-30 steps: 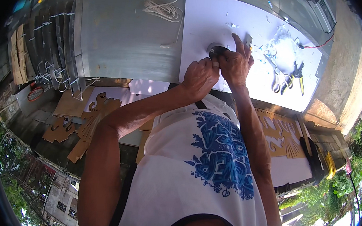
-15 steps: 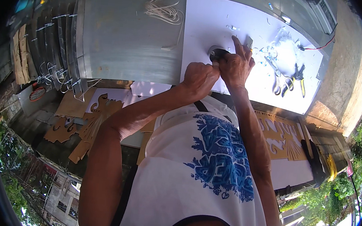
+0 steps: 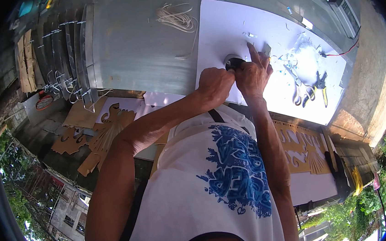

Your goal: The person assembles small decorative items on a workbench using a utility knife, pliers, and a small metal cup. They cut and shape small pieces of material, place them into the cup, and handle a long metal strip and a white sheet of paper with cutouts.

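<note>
Left hand (image 3: 217, 83) curled shut, upper centre of frame, knuckles against the right hand (image 3: 253, 77), its grip contents hidden; right has index stretched up-frame, other fingers part-bent, touching a dark round thing (image 3: 235, 62) whose lower edge the hands cover, clamped or not I cannot tell. Round thing sits on a white board (image 3: 219, 31), scissors (image 3: 300, 84) and yellow-handled pliers (image 3: 321, 83) lying right of the hands. Pale cord coil (image 3: 176, 18) upper left of board, dark strips (image 3: 66, 49) far left.
</note>
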Demonstrator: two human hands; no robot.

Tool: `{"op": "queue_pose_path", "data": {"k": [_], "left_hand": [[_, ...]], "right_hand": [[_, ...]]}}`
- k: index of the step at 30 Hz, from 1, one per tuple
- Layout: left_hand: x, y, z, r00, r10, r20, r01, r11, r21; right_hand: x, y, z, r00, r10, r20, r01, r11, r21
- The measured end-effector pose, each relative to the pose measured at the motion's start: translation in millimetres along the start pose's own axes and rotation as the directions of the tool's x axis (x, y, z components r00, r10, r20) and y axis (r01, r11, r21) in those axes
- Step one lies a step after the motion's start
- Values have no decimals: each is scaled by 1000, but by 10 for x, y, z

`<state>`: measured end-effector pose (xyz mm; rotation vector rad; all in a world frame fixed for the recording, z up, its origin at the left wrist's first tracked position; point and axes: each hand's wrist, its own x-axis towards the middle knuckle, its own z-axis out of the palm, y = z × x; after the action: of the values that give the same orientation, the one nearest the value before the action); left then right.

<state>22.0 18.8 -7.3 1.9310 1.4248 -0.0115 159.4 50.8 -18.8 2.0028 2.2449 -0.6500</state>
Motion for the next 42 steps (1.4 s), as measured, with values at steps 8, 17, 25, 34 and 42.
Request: {"op": "queue_pose_path", "data": {"k": [8, 17, 25, 34, 42], "left_hand": [[-18, 39, -51, 1000, -9, -16, 8, 999, -50], [-28, 62, -65, 1000, -21, 16, 22, 998, -54], [-30, 79, -105, 999, -30, 43, 33, 997, -66], [-29, 80, -123, 998, -35, 52, 39, 996, -77], [23, 68, -127, 990, -40, 138, 38, 999, 17]], "right_hand": [[-44, 36, 20, 1000, -26, -15, 26, 1000, 14], [-84, 19, -18, 999, -26, -39, 29, 997, 74], [-111, 17, -19, 998, -36, -52, 40, 996, 84], [-122, 11, -47, 999, -32, -26, 34, 997, 64], [-141, -22, -121, 998, -57, 6, 56, 996, 66]]}}
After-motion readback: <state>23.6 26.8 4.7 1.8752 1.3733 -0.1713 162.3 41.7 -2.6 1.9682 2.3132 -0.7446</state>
